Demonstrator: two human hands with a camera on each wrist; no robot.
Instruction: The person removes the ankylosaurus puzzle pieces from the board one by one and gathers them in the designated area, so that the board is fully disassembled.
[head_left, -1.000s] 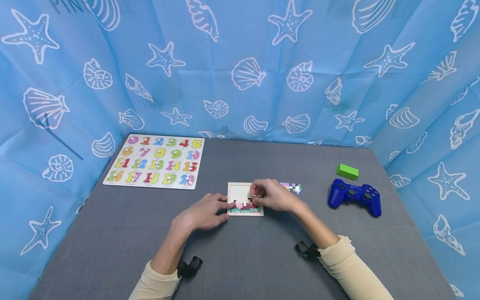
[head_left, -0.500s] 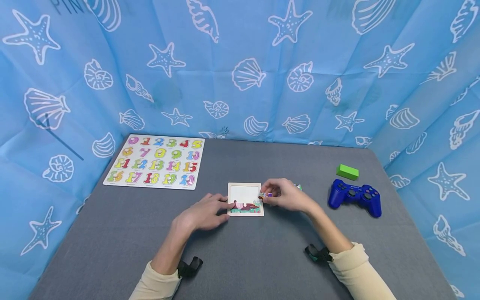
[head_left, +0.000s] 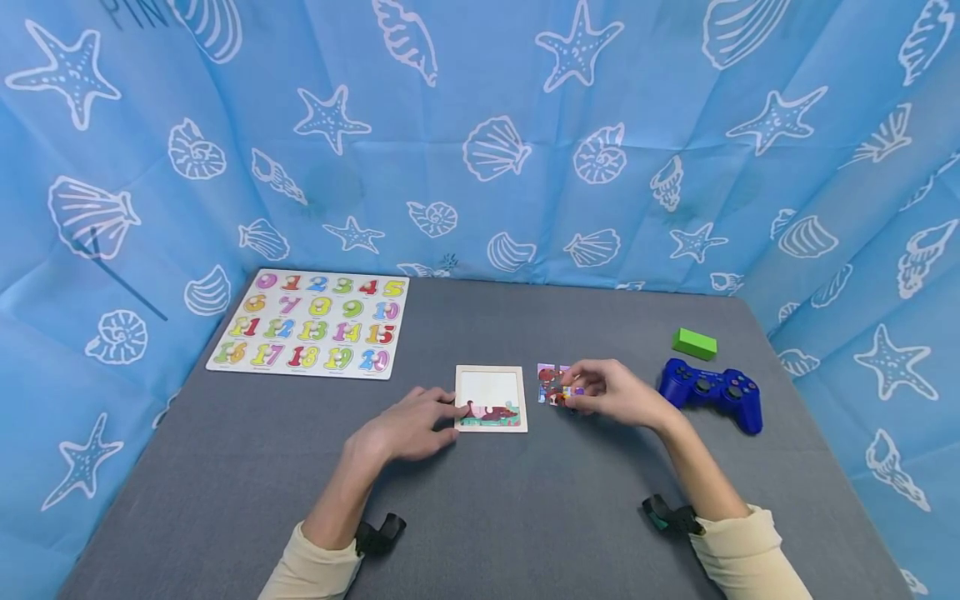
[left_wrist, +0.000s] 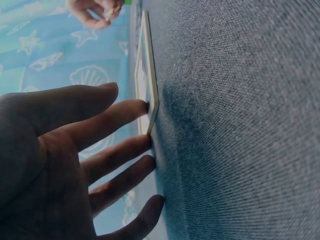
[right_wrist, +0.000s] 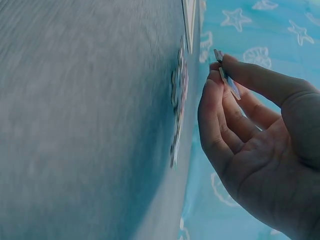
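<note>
A small wooden puzzle frame (head_left: pixel 489 368) lies mid-table, with a pink, brown and teal row of pieces (head_left: pixel 491 414) along its near side. The left hand (head_left: pixel 412 423) rests at the frame's left edge, index fingertip on its rim and fingers loosely extended. Right of the frame, the right hand (head_left: pixel 611 393) pinches a jigsaw piece (right_wrist: pixel 229 82) between thumb and fingers. It is held above several loose jigsaw pieces (head_left: pixel 548 377) on the table, part of which the hand hides. In the right wrist view the held piece is tilted and apart from those below.
A number puzzle board (head_left: pixel 307 323) lies at the back left. A green block (head_left: pixel 695 342) and a blue game controller (head_left: pixel 709 392) sit to the right. A blue shell-print curtain (head_left: pixel 480 150) hangs round the table's back and sides.
The right hand has moved right, from over the puzzle frame to above the loose pieces, carrying the jigsaw piece. More of the frame and of the loose pieces shows. The left hand stays put.
</note>
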